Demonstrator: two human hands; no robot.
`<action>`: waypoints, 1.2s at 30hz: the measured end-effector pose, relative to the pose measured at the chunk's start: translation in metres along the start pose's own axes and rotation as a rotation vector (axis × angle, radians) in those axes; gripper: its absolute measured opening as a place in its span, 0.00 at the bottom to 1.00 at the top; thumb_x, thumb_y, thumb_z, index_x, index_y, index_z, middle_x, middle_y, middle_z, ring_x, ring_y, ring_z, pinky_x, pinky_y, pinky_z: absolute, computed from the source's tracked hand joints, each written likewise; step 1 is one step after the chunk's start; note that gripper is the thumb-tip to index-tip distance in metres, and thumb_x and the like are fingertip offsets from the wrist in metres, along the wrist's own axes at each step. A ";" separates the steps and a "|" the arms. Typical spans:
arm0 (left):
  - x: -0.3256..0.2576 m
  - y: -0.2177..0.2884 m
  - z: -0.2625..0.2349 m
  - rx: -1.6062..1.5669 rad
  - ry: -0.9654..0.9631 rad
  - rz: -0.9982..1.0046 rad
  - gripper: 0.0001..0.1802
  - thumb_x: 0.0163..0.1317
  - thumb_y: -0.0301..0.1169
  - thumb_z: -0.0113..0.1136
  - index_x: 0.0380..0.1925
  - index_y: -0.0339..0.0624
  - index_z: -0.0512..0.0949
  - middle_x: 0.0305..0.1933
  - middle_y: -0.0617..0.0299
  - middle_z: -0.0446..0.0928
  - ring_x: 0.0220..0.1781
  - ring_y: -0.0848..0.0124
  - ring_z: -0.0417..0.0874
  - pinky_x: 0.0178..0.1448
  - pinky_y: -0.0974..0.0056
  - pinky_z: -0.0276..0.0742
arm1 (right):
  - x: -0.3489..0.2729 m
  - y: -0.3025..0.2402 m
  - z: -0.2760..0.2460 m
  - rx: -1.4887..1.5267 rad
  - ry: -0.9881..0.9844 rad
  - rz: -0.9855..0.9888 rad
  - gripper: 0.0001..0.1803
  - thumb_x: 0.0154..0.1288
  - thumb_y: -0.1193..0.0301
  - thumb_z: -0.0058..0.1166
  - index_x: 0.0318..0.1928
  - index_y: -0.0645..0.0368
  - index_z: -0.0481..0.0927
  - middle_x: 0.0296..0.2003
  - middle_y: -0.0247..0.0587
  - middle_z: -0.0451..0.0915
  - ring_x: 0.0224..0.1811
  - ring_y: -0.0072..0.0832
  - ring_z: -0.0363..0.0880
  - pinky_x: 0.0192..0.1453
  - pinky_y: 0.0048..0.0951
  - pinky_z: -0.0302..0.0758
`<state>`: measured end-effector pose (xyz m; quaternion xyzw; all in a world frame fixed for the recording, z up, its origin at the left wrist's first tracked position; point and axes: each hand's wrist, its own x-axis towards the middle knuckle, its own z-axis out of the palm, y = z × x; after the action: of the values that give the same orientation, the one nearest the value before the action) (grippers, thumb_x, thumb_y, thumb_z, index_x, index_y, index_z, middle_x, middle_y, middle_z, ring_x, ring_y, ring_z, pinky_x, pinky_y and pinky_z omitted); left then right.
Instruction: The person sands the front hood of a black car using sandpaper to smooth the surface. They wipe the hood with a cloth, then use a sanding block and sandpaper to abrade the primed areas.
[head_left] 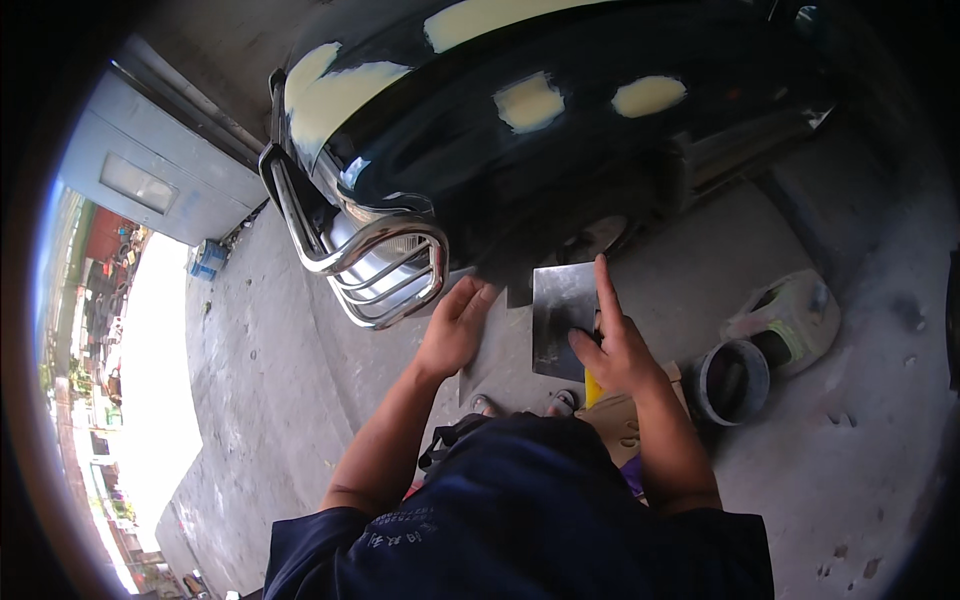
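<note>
My right hand (628,355) grips a flat metal putty spreader (560,325), with the thumb across its face and the index finger stretched along its right edge. To its left, my left hand (452,330) has its fingers bent and drawn together near the thumb; whatever may be between them is hidden. Beyond both hands stands a dark car body (590,150) with pale yellow patches of filler, one of them a rounded patch (649,96). My left hand is nearest to the chrome guard (437,255) around the headlight. Neither hand touches the car.
A grey bucket (703,385) and a cut, stained plastic jug (815,310) stand on the concrete floor (290,370) at right. Beside my right forearm is a brown cardboard box (610,425). A pale metal door (165,150) and a blue box (208,260) are at far left.
</note>
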<state>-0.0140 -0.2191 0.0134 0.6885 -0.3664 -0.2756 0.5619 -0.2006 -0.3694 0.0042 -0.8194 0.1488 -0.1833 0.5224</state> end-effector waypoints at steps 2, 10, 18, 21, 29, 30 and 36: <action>0.006 0.007 -0.006 -0.013 -0.126 -0.009 0.08 0.71 0.30 0.50 0.41 0.35 0.74 0.43 0.59 0.76 0.50 0.74 0.74 0.57 0.69 0.68 | -0.001 -0.014 0.001 -0.069 -0.089 0.008 0.50 0.60 0.72 0.53 0.74 0.56 0.33 0.20 0.48 0.75 0.21 0.41 0.78 0.32 0.38 0.74; 0.015 0.020 -0.019 0.221 -0.481 -0.047 0.13 0.64 0.33 0.60 0.43 0.35 0.80 0.36 0.56 0.82 0.40 0.72 0.81 0.48 0.67 0.75 | -0.007 -0.014 0.026 -0.235 -0.406 -0.124 0.52 0.62 0.67 0.52 0.72 0.53 0.26 0.24 0.58 0.79 0.29 0.54 0.80 0.41 0.47 0.76; 0.011 0.027 -0.025 0.234 -0.536 -0.203 0.10 0.67 0.31 0.58 0.37 0.34 0.78 0.32 0.70 0.77 0.36 0.82 0.73 0.42 0.73 0.70 | -0.013 -0.014 0.016 -0.057 -0.390 -0.010 0.49 0.63 0.68 0.52 0.74 0.53 0.31 0.28 0.59 0.79 0.32 0.53 0.79 0.42 0.44 0.74; 0.002 0.013 -0.027 0.221 -0.508 -0.185 0.10 0.67 0.32 0.58 0.35 0.35 0.78 0.30 0.70 0.76 0.35 0.82 0.72 0.41 0.73 0.70 | -0.013 -0.015 0.008 0.105 -0.402 0.085 0.48 0.63 0.69 0.53 0.74 0.54 0.34 0.25 0.54 0.78 0.29 0.46 0.77 0.41 0.38 0.73; -0.011 0.015 -0.033 0.286 -0.517 -0.043 0.12 0.67 0.35 0.54 0.39 0.37 0.77 0.34 0.55 0.80 0.38 0.69 0.79 0.46 0.63 0.73 | -0.022 -0.003 0.011 0.389 -0.268 0.147 0.46 0.58 0.77 0.52 0.73 0.64 0.42 0.20 0.32 0.70 0.22 0.15 0.65 0.29 0.19 0.64; -0.012 0.010 -0.034 0.283 -0.492 0.048 0.11 0.67 0.35 0.54 0.38 0.37 0.77 0.34 0.53 0.79 0.38 0.65 0.79 0.46 0.61 0.73 | -0.023 -0.002 0.016 0.454 -0.235 0.169 0.46 0.58 0.78 0.52 0.73 0.64 0.42 0.20 0.31 0.70 0.22 0.15 0.65 0.29 0.18 0.63; -0.033 -0.002 -0.039 0.181 -0.340 -0.050 0.16 0.70 0.39 0.50 0.40 0.36 0.77 0.36 0.50 0.79 0.40 0.60 0.80 0.48 0.59 0.73 | -0.017 -0.006 0.035 0.556 -0.210 0.139 0.43 0.59 0.78 0.51 0.72 0.66 0.45 0.42 0.43 0.79 0.37 0.20 0.76 0.43 0.20 0.71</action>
<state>-0.0012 -0.1698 0.0192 0.6885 -0.4623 -0.3678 0.4207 -0.1993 -0.3313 -0.0061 -0.6471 0.0940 -0.0950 0.7506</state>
